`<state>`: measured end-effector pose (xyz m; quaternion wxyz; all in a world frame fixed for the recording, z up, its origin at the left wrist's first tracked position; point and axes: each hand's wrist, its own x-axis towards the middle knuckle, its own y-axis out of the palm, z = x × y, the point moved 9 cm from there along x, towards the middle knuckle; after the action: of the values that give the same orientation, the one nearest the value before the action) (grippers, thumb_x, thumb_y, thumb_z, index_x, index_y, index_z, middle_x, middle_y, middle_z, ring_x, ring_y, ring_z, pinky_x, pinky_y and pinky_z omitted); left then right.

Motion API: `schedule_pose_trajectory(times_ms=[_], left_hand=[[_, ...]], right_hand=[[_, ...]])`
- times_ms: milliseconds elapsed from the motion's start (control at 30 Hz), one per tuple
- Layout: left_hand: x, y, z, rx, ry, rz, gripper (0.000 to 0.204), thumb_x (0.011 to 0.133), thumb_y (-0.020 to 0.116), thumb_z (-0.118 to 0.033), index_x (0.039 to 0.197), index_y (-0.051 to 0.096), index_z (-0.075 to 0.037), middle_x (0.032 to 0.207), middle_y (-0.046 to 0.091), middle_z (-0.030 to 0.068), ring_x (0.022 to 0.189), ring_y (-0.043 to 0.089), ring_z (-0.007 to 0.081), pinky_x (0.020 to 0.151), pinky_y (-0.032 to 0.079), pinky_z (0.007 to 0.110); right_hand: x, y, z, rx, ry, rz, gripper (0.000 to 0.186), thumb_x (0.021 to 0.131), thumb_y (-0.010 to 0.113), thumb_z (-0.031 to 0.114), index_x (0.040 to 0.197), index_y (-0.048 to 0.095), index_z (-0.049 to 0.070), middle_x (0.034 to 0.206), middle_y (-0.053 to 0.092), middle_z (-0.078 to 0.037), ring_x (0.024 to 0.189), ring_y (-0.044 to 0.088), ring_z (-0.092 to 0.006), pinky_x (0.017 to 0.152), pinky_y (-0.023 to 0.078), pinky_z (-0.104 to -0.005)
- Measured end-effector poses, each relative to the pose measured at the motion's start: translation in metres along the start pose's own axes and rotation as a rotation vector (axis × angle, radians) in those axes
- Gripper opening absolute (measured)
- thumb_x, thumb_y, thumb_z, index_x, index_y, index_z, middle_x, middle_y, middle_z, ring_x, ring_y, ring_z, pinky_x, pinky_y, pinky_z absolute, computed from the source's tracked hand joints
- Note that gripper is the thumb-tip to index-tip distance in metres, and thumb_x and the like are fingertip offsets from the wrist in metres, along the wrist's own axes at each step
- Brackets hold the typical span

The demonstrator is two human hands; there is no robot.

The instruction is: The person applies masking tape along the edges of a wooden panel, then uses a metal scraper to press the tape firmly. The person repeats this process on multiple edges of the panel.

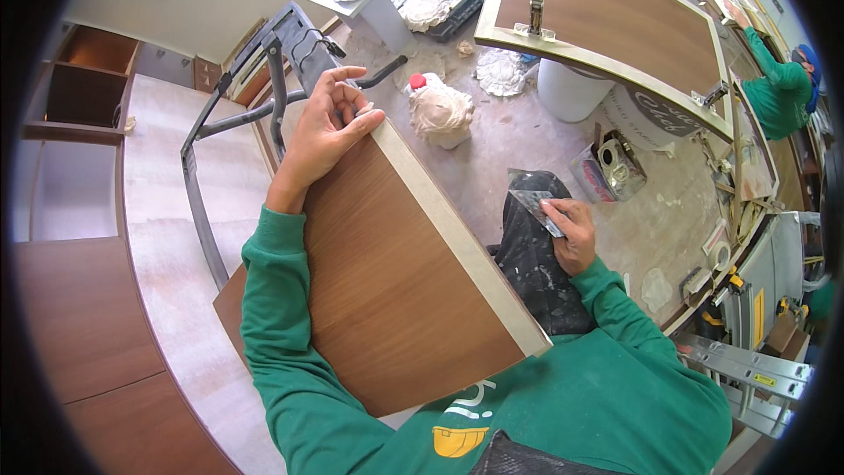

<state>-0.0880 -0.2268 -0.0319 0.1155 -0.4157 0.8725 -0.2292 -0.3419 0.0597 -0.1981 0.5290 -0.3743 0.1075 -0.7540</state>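
A brown wood-grain panel (404,273) with a pale edge strip leans across my lap. At its upper corner my left hand (330,127) has thumb and fingers drawn together around a small beige putty-like lump (366,109), with the palm close against the panel's side. To the right of the panel, over my dark, white-spotted trouser leg (549,273), my right hand (571,230) is closed on a flat metal scraper (534,208). Its blade points up and left, apart from the panel. Beyond the panel stands a container with a red cap (418,81), heaped with beige paste (442,113).
A second framed panel (607,13) with metal hinges rests on a white bucket (567,88) ahead. A grey metal frame (202,127) stands left. An open tin box (607,167) lies right, an aluminium ladder (747,369) lower right. A co-worker in green (778,97) works far right.
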Motion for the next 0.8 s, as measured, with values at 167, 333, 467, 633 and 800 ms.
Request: schedule_pose_trajectory(times_ms=[167,333,467,633,800], left_hand=[[-0.001,-0.005,-0.008,-0.032,0.078,-0.061,0.073,0.088,0.086,-0.018,0.148,0.048,-0.001,0.101,0.061,0.0004,0.082,0.055,0.0068,0.075,0.046,0.021],[-0.010,-0.033,-0.017,-0.208,0.238,-0.270,0.047,0.096,0.077,-0.009,0.139,0.060,-0.001,0.115,0.062,0.0029,0.110,0.061,0.0115,0.094,0.055,0.028],[-0.027,-0.019,-0.073,-0.097,0.415,-0.328,0.013,0.101,0.071,-0.006,0.113,0.074,-0.001,0.121,0.065,0.0070,0.107,0.065,0.0123,0.086,0.059,0.028],[-0.048,0.076,-0.171,0.048,0.493,-0.138,0.015,0.103,0.069,-0.006,0.115,0.073,0.001,0.114,0.072,0.0119,0.103,0.069,0.0154,0.090,0.061,0.031],[-0.080,0.164,-0.219,0.045,0.685,0.066,0.019,0.102,0.070,-0.011,0.114,0.076,0.002,0.112,0.078,0.0106,0.093,0.074,0.0174,0.085,0.060,0.030]], right_hand=[[0.001,-0.013,0.009,-0.003,0.002,-0.047,0.053,0.076,0.059,-0.013,0.126,0.074,0.001,0.119,0.071,-0.016,0.110,0.064,-0.0352,0.098,0.049,-0.0424],[-0.020,-0.038,0.003,0.006,0.061,-0.137,0.060,0.073,0.058,-0.012,0.128,0.074,0.005,0.120,0.071,-0.014,0.112,0.063,-0.0342,0.099,0.048,-0.0430],[-0.034,-0.079,0.009,0.029,0.115,-0.225,0.060,0.074,0.059,-0.011,0.130,0.074,0.006,0.121,0.070,-0.014,0.113,0.063,-0.0338,0.101,0.048,-0.0417],[-0.057,-0.133,0.017,-0.039,0.146,-0.356,0.045,0.089,0.063,-0.008,0.130,0.073,0.005,0.122,0.070,-0.015,0.113,0.064,-0.0330,0.099,0.050,-0.0394],[-0.073,-0.180,0.042,-0.014,0.174,-0.498,0.031,0.099,0.065,-0.001,0.128,0.075,0.005,0.121,0.070,-0.012,0.115,0.065,-0.0257,0.101,0.050,-0.0352]])
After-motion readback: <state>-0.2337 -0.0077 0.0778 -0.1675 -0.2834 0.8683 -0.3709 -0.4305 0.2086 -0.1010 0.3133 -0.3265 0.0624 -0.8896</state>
